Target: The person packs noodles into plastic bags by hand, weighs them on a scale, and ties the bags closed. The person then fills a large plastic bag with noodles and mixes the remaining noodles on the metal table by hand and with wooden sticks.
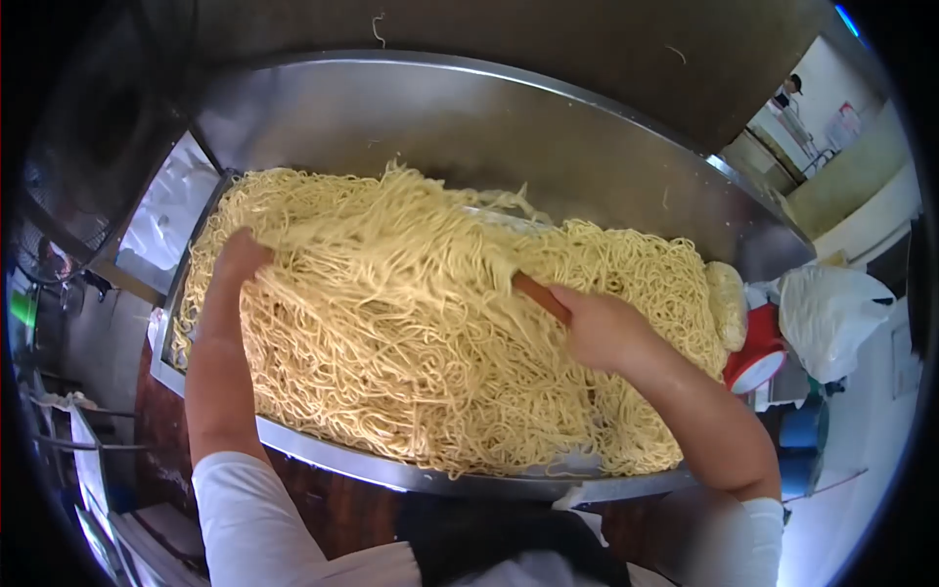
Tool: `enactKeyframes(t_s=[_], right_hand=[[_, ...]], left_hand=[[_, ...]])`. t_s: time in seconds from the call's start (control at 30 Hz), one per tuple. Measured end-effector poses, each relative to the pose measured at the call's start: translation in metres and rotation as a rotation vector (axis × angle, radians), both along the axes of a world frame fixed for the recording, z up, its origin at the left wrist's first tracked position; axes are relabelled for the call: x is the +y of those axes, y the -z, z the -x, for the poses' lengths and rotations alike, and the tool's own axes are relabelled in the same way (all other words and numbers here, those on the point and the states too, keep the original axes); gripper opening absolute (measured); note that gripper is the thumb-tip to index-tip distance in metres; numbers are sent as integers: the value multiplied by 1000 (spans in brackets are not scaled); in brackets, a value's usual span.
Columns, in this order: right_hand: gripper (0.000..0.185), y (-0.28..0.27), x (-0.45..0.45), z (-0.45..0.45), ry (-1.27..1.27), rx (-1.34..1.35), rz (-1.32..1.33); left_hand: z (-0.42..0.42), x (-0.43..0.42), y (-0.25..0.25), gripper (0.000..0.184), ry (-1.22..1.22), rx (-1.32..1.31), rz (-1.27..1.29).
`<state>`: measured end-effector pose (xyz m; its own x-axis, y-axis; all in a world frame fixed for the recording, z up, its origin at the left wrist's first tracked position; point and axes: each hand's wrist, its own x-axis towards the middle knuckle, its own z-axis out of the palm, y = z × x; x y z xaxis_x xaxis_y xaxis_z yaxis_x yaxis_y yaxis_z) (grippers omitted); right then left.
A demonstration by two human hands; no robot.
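A thick, wide heap of yellow noodles (391,333) fills most of a metal tray (333,445) in front of me. My right hand (606,330) is wrapped round a brown wooden handle (541,296), whose far end disappears into the noodles. My left hand (245,257) reaches into the left side of the heap. Noodles and motion blur hide its fingers, so its grip does not show. Between both hands the upper strands are raised and smeared by motion. A bare patch of metal shows through near the tray's front right.
A tall metal back panel (489,127) rises behind the noodles. At the right are a white plastic bag (831,318), a red container (758,347) and blue containers (802,430). A fan (64,215) stands at left. Far off at upper right is another person (785,93).
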<state>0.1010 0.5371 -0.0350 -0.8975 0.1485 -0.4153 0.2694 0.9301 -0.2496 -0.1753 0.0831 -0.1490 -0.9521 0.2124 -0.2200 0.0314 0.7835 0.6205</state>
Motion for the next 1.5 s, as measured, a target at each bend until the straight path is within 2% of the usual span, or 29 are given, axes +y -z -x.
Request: enactKeyframes(t_s=[0.03, 0.1, 0.13, 0.2, 0.23, 0.27, 0.3, 0.33, 0.4, 0.43, 0.47, 0.5, 0.53, 0.57, 0.63, 0.67, 0.73, 0.77, 0.8, 0.87, 0.93, 1.03, 1.1, 1.13, 1.2, 1.27, 1.37, 1.43, 1.5], right_hand=[[62, -13, -14, -11, -14, -107, -81], [65, -30, 15, -62, -40, -72, 13], [62, -53, 25, -89, 8, -52, 17], [59, -115, 40, -127, 213, -213, 51], [58, -143, 48, -145, 297, -359, -65], [55, -157, 74, -178, 421, -370, 107], [53, -161, 86, -201, 428, -321, 212], [53, -159, 81, -195, 432, -318, 207], [53, -137, 59, -177, 270, -453, 40], [52, -101, 41, -163, 113, -355, -142], [51, -85, 8, -127, 197, -415, -81], [52, -65, -15, -112, 172, -263, -123], [54, -31, -27, -104, 35, -7, -59], [54, -19, -55, -91, 74, -50, -56], [54, -7, -69, -92, 135, -84, -44], [55, -3, -57, -108, 131, -44, 30], [57, -18, -29, -131, 145, -65, 105], [57, -45, -17, -146, 172, -129, 105], [58, -77, -10, -155, 276, -252, 130], [55, -114, 17, -196, 166, -198, -60], [56, -144, 32, -228, 226, -179, -29], [53, -159, 16, -231, 402, -347, -53], [50, -109, 4, -216, 153, -218, -264], [50, -73, 5, -212, 153, -60, -161], [52, -29, -19, -172, 214, -80, 128], [52, 22, -31, -166, 233, -33, 283], [48, 79, -30, -183, 277, -47, 514], [46, 109, -21, -197, 311, -49, 485], [45, 131, -14, -208, 330, -53, 461]], left_hand=[[3, -19, 24, 62, 23, 108, -44], [-20, -26, 75, 85, 29, 160, 207], [-62, 4, 59, 96, 44, 68, 323], [-148, 50, 65, 99, 40, 195, 439], [-194, 61, 80, 97, 117, 501, 294], [-231, 78, 78, 93, 99, 491, 179], [-254, 87, 69, 80, 209, 523, 342], [-237, 81, 94, 80, 210, 525, 335], [-181, 62, 160, 53, 239, 269, 155], [-155, 62, 156, 35, -230, -295, -501], [-93, 50, 267, 37, -302, -437, -656], [-39, 42, 354, 34, 37, -259, -490], [-3, 68, 300, 34, 76, -291, -56], [38, 95, 251, 34, 177, -346, 376], [46, 112, 190, 43, 386, -160, 644], [19, 114, 160, 43, 398, -160, 647], [-54, 99, 113, 42, 192, -30, 320], [-47, 83, 178, 59, 286, 84, 437], [-76, 83, 152, 69, 303, 78, 363], [-119, 83, 109, 78, 324, 69, 288], [-136, 82, 99, 102, 457, -239, 375], [-187, 78, 86, 100, 339, 18, 309], [-212, 84, 67, 101, 307, -10, 283], [-223, 88, 61, 101, 273, -36, 261], [-246, 94, 66, 100, 270, -41, 221], [-265, 95, 77, 104, 312, 189, 196], [-274, 93, 81, 101, 349, 184, 134], [-268, 92, 72, 99, 385, 212, 76], [-261, 92, 54, 94, 375, 48, 108]])
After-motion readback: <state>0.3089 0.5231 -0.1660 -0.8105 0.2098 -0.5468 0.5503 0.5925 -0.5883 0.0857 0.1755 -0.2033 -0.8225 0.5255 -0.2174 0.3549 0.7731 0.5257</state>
